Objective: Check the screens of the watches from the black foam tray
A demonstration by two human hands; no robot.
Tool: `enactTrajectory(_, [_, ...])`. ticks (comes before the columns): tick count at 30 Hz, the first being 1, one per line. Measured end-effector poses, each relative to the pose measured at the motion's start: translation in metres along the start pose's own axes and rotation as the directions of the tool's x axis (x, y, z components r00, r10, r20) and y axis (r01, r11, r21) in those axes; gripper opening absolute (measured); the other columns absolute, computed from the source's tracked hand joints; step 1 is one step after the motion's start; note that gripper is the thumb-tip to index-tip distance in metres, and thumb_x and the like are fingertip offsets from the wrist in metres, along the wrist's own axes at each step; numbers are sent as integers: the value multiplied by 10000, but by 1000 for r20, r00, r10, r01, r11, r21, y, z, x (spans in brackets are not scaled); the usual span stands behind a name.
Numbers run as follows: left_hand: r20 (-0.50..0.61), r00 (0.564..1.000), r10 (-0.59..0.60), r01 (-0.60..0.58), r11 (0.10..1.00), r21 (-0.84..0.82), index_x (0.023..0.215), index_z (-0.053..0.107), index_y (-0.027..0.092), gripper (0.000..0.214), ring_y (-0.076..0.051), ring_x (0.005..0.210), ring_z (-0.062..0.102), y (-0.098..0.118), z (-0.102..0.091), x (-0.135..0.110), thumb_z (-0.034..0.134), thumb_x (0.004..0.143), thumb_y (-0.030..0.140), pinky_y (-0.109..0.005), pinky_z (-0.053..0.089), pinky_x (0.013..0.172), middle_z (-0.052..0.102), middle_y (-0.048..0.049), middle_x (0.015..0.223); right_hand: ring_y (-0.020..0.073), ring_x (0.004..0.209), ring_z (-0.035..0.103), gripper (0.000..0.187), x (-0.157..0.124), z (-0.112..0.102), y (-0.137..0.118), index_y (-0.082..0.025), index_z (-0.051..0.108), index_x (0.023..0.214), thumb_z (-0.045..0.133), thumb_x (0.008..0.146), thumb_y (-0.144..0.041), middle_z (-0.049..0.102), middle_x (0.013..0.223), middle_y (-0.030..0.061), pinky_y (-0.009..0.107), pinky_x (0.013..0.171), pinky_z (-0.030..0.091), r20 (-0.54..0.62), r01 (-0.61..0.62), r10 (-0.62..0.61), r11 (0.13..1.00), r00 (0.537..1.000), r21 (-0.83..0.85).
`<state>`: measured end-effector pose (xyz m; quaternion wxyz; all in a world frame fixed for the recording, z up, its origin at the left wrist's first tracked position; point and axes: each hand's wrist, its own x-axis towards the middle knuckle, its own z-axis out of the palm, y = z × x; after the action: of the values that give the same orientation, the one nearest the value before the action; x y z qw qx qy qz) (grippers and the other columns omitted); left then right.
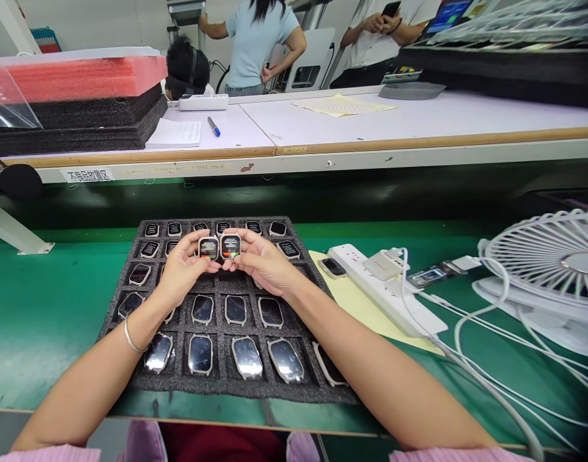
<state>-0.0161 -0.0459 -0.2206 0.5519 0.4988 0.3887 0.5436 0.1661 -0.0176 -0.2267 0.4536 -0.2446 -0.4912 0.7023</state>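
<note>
My left hand point(183, 266) pinches a smartwatch body with a lit screen point(208, 248) above the black foam tray point(130, 378). My right hand point(262, 262) holds a second lit watch body point(231, 246) right beside the first, the two nearly touching. Both hands hover over the tray's middle rows. The tray's pockets hold several more watch bodies, some with lit screens at the back row point(174, 229) and dark ones at the front point(247, 357). A silver bangle point(130, 337) sits on my left wrist.
A white power strip point(370, 289) with plugs and cables lies right of the tray on yellow paper point(361, 308). A white desk fan point(553, 269) stands at the far right. Foam sheets point(77, 96) stack on the raised shelf. Other people stand behind it.
</note>
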Motion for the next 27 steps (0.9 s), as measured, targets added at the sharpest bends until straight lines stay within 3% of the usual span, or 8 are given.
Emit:
enactTrajectory(9, [25, 998, -63, 63, 998, -21, 1202, 556, 152, 491, -174, 653, 700, 4, 3, -3, 671, 737, 263, -264, 605, 638, 657, -44, 938, 102, 554, 595, 377, 3, -4, 4, -195, 602, 1026, 809, 719, -269, 632, 831, -23, 226, 526, 449, -41, 10, -11, 999, 999, -38])
enactTrajectory(17, [15, 998, -62, 63, 997, -50, 1171, 583, 150, 482, -187, 651, 701, 5, 1, -3, 659, 708, 260, -275, 606, 632, 645, -31, 897, 108, 599, 606, 407, 1, -3, 3, -207, 589, 1059, 745, 686, -157, 619, 829, -28, 229, 567, 454, -15, 30, -31, 998, 999, -64])
enactTrajectory(27, [25, 997, -66, 68, 994, -82, 1175, 589, 142, 508, -201, 645, 699, 0, -2, 0, 649, 683, 253, -286, 597, 634, 659, -41, 871, 122, 603, 617, 416, 3, -4, 6, -207, 600, 1065, 742, 679, -146, 659, 827, -15, 239, 589, 474, -8, 20, -21, 998, 1000, -57])
